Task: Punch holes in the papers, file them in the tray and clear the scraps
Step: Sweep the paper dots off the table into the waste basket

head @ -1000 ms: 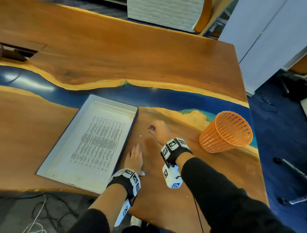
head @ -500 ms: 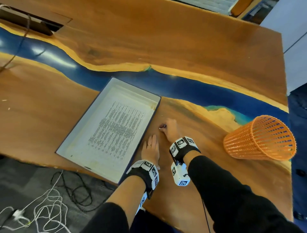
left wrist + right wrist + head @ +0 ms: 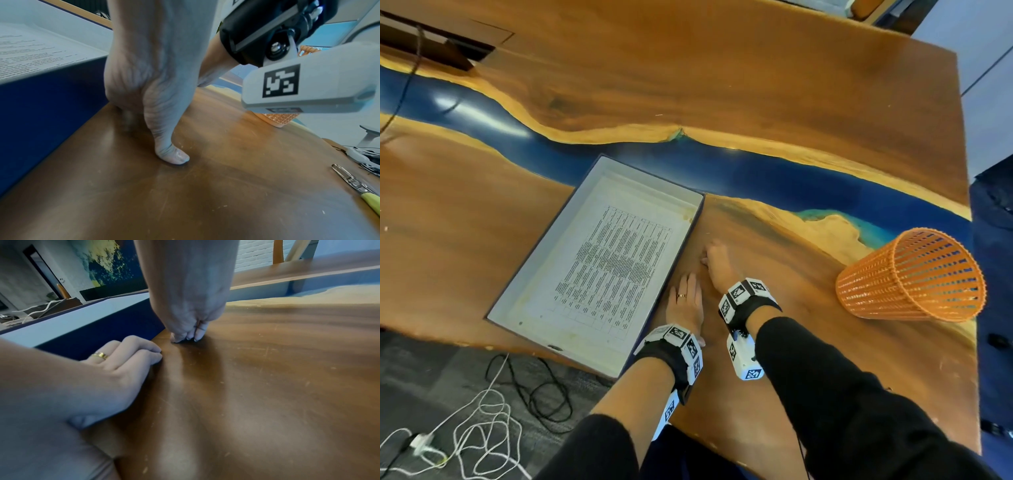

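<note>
Pressed the left hand (image 3: 685, 305) flat on the wooden table (image 3: 722, 85), palm down and fingers straight and close together, holding nothing. Wore a gold ring (image 3: 681, 295) on one finger. Placed this hand just beside the right outer wall of the tray (image 3: 548, 240); from the left wrist view, put the thumb tip down on the wood.

Set the right hand (image 3: 719, 263) just ahead of the left one, also near the tray wall. Bunched its fingertips (image 3: 197, 334) together, pointing down and touching the table surface. Could not tell whether any scrap was pinched between them: too small and partly hidden.

Found the printed paper (image 3: 613, 267) lying flat inside the tray, text side up. Found the tray itself on the near part of the table, turned at an angle, with its far corner on the blue resin strip.

Saw the orange basket (image 3: 907, 277) on its side at the right of the table, well apart from both hands, mouth toward the table edge.

Noticed a metal tool with yellow-green handle (image 3: 359, 183) on the table in the left wrist view, and white and black cables (image 3: 482, 421) on the floor.
</note>
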{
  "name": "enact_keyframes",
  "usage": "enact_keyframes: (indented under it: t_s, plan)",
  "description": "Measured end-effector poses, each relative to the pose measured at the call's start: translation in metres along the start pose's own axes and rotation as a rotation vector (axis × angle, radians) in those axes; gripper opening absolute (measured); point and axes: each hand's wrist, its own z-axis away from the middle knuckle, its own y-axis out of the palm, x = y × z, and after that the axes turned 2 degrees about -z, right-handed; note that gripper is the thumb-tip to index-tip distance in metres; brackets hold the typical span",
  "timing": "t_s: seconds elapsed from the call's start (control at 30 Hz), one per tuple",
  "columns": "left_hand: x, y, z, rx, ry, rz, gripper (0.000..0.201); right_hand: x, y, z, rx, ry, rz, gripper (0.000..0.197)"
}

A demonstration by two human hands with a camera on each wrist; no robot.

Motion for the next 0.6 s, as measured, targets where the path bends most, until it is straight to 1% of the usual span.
enact_keyframes:
  t_s: [0.07, 0.17, 0.27, 0.33, 0.4, 0.47, 0.6]
  plan:
    - [0.001, 0.0, 0.001, 0.009, 0.007, -0.005, 0.125, -0.003, 0.007, -0.003, 0.01, 0.003, 0.014, 0.012]
    - [0.001, 0.001, 0.001, 0.003, 0.003, 0.002, 0.124, 0.003, 0.004, 0.007, 0.016, -0.015, 0.044, 0.02]
    - [0.0, 0.002, 0.002, -0.006, -0.001, -0.008, 0.125, 0.001, 0.002, 0.005, 0.014, -0.018, 0.027, 0.019]
    - [-0.001, 0.002, 0.003, -0.01, -0.004, -0.017, 0.125, 0.002, -0.005, 0.007, 0.036, -0.003, -0.009, 0.023]
    - [-0.001, 0.001, 0.003, -0.015, -0.009, -0.016, 0.126, -0.001, -0.01, 0.007, 0.022, 0.007, -0.016, 0.02]
    - [-0.001, 0.001, 0.002, -0.012, -0.009, -0.014, 0.126, -0.005, -0.011, 0.005, -0.011, -0.016, -0.043, 0.017]
    - [-0.001, 0.001, 0.001, -0.003, -0.013, -0.019, 0.127, -0.005, -0.014, 0.004, 0.041, -0.054, -0.076, 0.022]
